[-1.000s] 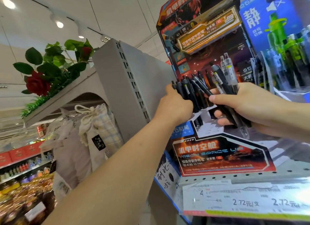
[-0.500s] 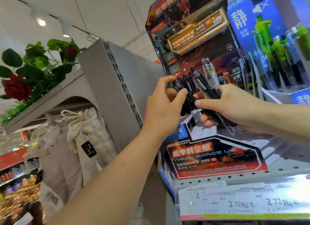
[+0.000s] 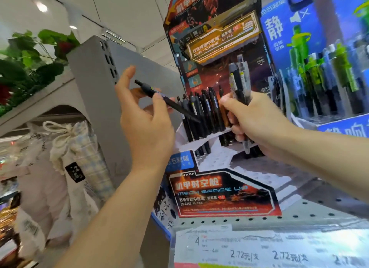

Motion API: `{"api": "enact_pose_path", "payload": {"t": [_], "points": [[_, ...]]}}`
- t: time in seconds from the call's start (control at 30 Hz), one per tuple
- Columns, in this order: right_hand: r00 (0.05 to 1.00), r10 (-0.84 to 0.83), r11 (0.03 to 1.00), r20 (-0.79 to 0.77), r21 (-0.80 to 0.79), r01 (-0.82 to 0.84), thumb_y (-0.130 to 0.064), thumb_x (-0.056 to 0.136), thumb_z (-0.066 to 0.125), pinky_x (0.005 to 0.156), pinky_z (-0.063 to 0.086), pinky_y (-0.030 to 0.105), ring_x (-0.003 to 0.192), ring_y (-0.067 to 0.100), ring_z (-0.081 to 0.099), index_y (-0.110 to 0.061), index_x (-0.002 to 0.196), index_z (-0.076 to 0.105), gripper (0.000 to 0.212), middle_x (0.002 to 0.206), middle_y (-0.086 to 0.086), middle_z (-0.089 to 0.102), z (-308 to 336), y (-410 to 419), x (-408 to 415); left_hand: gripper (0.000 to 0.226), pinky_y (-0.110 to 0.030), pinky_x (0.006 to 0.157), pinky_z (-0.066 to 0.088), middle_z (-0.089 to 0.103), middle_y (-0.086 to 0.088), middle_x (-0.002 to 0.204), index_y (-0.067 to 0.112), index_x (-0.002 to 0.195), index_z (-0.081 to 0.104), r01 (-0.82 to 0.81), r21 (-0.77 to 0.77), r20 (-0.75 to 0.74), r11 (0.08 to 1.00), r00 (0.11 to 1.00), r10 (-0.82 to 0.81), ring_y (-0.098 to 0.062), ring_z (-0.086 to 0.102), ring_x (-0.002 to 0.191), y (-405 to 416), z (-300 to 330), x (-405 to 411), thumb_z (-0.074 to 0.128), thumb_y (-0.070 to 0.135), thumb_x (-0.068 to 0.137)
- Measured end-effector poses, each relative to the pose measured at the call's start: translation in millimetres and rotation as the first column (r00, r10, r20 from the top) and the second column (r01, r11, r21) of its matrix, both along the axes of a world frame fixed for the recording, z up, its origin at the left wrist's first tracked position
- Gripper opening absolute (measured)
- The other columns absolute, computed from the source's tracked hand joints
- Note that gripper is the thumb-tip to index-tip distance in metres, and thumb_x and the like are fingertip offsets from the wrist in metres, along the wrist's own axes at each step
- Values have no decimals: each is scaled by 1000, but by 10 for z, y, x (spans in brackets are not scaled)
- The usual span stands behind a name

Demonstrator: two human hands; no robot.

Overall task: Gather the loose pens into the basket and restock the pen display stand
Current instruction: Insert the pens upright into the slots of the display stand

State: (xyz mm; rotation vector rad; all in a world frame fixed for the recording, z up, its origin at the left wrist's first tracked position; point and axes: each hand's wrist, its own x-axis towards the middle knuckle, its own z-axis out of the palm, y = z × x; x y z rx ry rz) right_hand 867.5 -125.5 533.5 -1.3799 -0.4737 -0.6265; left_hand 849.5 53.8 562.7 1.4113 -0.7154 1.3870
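Now that the left hand (image 3: 143, 126) is pinching one black pen (image 3: 159, 97) drawn clear of the right hand's (image 3: 257, 126) gripped bundle (image 3: 238, 82), restocking the display stand (image 3: 217, 189) is progressing, slot pending.

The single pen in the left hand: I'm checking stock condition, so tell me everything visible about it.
The slim black plastic click pen has a grey band near its push-button end and a small label on the barrel. It lies tilted, button end up-left, tip down-right toward the pens standing in the red-and-black cardboard display stand. The left hand pinches its middle. Its tip is blurred.
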Motion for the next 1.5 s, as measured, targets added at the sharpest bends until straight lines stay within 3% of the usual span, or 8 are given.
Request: {"api": "enact_pose_path", "payload": {"t": [0.23, 0.4, 0.57, 0.8, 1.03, 1.2, 1.33, 1.5], "points": [[999, 35, 991, 11, -128, -33, -41, 102, 56, 42, 33, 28, 42, 12, 37, -28, 96, 63, 16, 58, -2, 45, -34, 42, 14, 33, -29, 68, 54, 64, 4, 109, 27, 128, 50, -394, 189, 5, 899, 916, 400, -9, 64, 70, -33, -53, 48, 57, 17, 97], [998, 62, 984, -2, -166, -62, -44, 101, 57, 48, 34, 31, 44, 11, 37, -37, 86, 59, 17, 64, -1, 46, -44, 8, -39, 30, -39, 77, 57, 60, 16, 100, 31, 129, 50, -442, 210, 19, 872, 893, 449, -8, 63, 81, -63, -40, 27, 54, 25, 100], [1000, 3, 992, 21, -129, 0, -49, 98, 58, 45, 36, 29, 44, 11, 40, -36, 96, 56, 13, 72, 0, 49, 2, -48, -76, 30, -11, 68, 43, 54, 26, 89, 29, 131, 56, -458, 133, 42, 879, 888, 457, -4, 60, 79, -32, -66, 103, 52, 27, 101], [997, 56, 973, -55, -220, -67, -37, 103, 54, 41, 36, 22, 44, 9, 38, -43, 102, 60, 9, 48, -16, 43, -52, 2, -91, 40, -21, 88, 44, 62, 14, 120, 25, 144, 52, -536, 190, 106, 823, 844, 525, -9, 61, 103, -56, -56, 59, 48, 26, 104], [996, 82, 982, -30, -170, -86, -30, 100, 63, 42, 40, 20, 47, 6, 50, -34, 106, 66, 8, 65, -7, 51, -23, -4, -123, 72, -40, 68, 52, 61, -1, 86, 22, 157, 21, -555, 650, -132, 518, 589, 797, -30, 62, 80, -16, 209, 137, 54, 32, 94], [992, 120, 987, -26, -102, -122, -25, 94, 72, 41, 42, 18, 45, 5, 52, -22, 103, 72, 10, 51, -12, 58, -41, -33, -198, 84, -32, 55, 46, 62, 0, 82, 31, 158, 8, -365, 740, -305, 565, 566, 766, -22, 62, 71, -112, 160, 129, 54, 37, 88], [988, 145, 987, -52, -67, -149, -29, 94, 73, 40, 41, 18, 44, 6, 50, -19, 99, 71, 11, 48, -14, 53, -7, -100, -225, 85, -32, 61, 53, 63, 6, 84, 37, 157, 4, -301, 690, -400, 658, 598, 694, -18, 65, 74, -119, 120, 180, 54, 38, 89], [971, 192, 967, -141, -144, -212, -36, 96, 70, 41, 44, 19, 41, 8, 51, -15, 84, 64, 24, 47, -9, 53, -38, -12, -228, 85, -48, 100, 51, 53, -7, 142, 38, 157, 9, -328, 558, -369, 762, 724, 582, -28, 59, 120, -72, 69, 151, 58, 33, 88]]}}
